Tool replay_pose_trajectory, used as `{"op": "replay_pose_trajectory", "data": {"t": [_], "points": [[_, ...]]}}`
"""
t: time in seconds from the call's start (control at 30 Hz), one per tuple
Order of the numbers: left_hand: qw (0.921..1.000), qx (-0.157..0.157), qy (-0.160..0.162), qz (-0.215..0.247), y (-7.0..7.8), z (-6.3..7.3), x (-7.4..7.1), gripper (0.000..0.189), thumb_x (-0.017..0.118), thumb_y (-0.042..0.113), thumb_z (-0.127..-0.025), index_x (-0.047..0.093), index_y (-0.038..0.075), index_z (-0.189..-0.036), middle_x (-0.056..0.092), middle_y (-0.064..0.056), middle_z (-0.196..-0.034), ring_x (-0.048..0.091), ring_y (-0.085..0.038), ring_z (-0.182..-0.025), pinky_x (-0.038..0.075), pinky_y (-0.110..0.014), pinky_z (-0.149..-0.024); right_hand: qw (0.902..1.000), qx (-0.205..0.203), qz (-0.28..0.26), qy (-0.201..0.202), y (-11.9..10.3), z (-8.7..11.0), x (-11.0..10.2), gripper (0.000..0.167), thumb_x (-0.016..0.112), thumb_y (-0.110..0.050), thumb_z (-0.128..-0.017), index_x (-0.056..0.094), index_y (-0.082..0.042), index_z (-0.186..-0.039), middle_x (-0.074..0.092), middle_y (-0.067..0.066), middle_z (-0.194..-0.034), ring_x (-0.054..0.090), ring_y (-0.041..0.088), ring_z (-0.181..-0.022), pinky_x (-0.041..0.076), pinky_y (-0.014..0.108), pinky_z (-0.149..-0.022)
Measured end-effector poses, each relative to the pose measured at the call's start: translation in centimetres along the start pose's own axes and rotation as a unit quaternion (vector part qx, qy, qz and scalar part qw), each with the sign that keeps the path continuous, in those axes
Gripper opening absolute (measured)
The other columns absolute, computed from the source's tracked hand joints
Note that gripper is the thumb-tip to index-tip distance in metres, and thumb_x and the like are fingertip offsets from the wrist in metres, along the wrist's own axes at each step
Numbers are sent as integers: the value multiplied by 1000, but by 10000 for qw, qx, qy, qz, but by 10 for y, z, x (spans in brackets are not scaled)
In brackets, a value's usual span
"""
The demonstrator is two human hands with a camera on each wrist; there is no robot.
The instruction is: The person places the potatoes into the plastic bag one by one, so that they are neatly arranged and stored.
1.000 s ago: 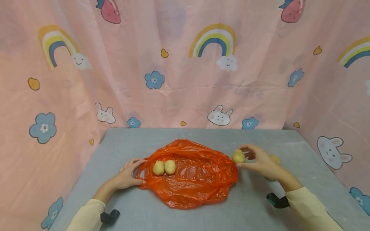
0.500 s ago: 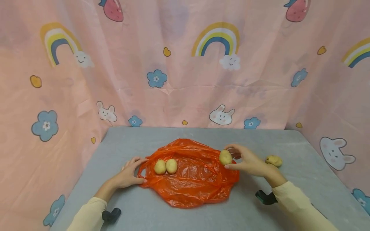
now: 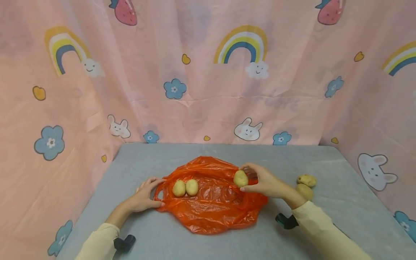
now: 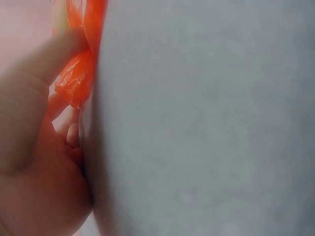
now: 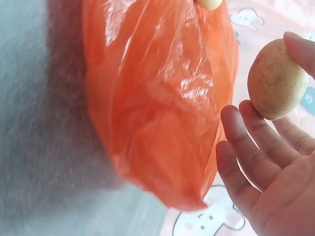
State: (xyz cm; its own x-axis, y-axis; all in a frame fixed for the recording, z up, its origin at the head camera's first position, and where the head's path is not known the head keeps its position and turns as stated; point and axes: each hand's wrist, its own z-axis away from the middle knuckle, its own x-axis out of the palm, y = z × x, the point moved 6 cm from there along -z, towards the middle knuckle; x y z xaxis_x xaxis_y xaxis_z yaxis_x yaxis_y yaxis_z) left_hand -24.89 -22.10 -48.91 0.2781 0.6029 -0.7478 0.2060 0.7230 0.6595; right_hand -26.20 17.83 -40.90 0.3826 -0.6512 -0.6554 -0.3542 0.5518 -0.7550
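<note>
An orange plastic bag (image 3: pixel 208 220) lies spread with its mouth wide, and two potatoes (image 3: pixel 179 188) sit side by side in its left part. My right hand (image 3: pixel 264 182) pinches another potato (image 3: pixel 240 178) between thumb and fingertips, above the bag's right side. In the right wrist view this potato (image 5: pixel 276 79) is clear of the plastic. At the bag's left end my left hand (image 3: pixel 143 196) rests with thumb and forefinger spread apart, each touching the plastic beside the handle hole. The left wrist view shows the thumb (image 4: pixel 54 56) against the orange bag (image 4: pixel 81 73).
Two more potatoes (image 3: pixel 306 180) lie together on the grey table (image 3: pixel 156 238), to the right of the right hand. A pink patterned curtain (image 3: pixel 204 79) hangs behind the table and along both sides. Dark wrist cameras (image 3: pixel 124 243) stick out from the sleeves.
My right hand has carried its potato leftward, from the bag's right edge to over the bag. The two potatoes on the right have come into view behind the arm. My left hand stays put.
</note>
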Motion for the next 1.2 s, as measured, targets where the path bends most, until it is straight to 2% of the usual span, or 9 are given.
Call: {"op": "replay_pose_trajectory", "data": {"t": [0.3, 0.57, 0.93, 1.2], "points": [[10000, 25, 57, 15, -1, -1, 1, 79, 83, 31, -79, 49, 16, -149, 40, -14, -147, 36, -41, -131, 24, -68, -105, 9999, -25, -93, -138, -11, -10, 9, 53, 80, -22, -87, 54, -7, -131, 65, 10, -125, 60, 33, -120, 51, 54, -100], [10000, 39, 22, -25, 1, 0, 1, 80, 83, 33, -79, 49, 15, -149, 40, -15, -148, 35, -42, -133, 23, -69, -106, 9984, -88, -317, -456, -18, -18, 24, 55, 79, -19, -88, 51, -6, -134, 62, 12, -130, 59, 35, -123, 50, 56, -102], [10000, 15, 39, -77, -1, -1, 1, 80, 83, 34, -79, 49, 16, -149, 40, -15, -149, 36, -42, -133, 25, -69, -106, 9977, 52, -408, -534, -27, -28, 34, 57, 80, -22, -87, 51, -7, -134, 61, 11, -135, 57, 36, -127, 47, 56, -105], [9999, 82, 74, -36, -2, 0, 1, 80, 83, 32, -79, 49, 16, -149, 41, -14, -147, 36, -41, -132, 25, -68, -104, 9962, -157, -443, -738, -39, -46, 37, 58, 79, -17, -87, 49, -5, -135, 58, 16, -137, 61, 34, -122, 51, 53, -102]]}}
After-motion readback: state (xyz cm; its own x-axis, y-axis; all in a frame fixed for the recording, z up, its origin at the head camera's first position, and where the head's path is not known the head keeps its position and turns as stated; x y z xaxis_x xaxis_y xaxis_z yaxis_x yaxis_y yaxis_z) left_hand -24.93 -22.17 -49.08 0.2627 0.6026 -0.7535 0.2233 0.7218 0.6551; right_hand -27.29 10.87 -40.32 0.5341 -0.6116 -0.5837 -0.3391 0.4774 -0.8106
